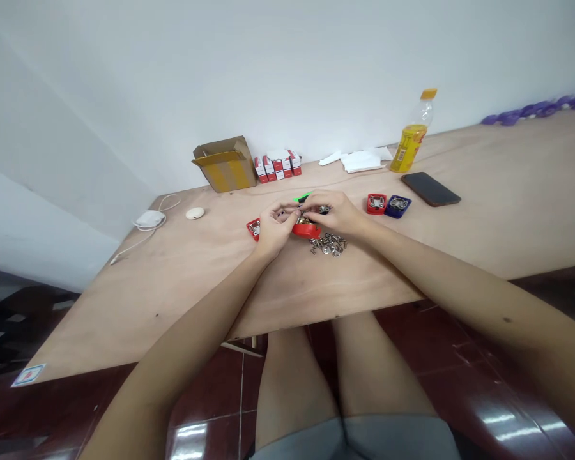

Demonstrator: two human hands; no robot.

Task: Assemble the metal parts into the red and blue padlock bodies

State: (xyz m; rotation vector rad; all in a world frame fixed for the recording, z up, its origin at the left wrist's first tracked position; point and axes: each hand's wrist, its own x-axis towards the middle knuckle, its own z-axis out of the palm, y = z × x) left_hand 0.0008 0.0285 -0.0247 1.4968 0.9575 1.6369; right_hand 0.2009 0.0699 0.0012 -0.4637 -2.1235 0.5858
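Observation:
My left hand [275,229] and my right hand [334,212] meet over the middle of the table, fingers bent and pinched close together. What sits between the fingertips is too small to make out. Just under them is a red plastic dish-like piece [307,230] with metal parts at its top; I cannot tell whether a hand grips it. Loose small metal parts [333,245] lie in a pile in front of it. A red case with metal fittings [253,228] shows partly behind my left hand. Behind the fingers peeks a green-edged item [303,197], mostly hidden.
To the right lie a red case [376,204] and a dark blue case [397,206], both with metal fittings, near a phone [431,188] and a yellow drink bottle [409,147]. A cardboard box [230,169], small red-white boxes [278,168] and white papers [361,160] stand along the wall. A charger [149,220] lies left.

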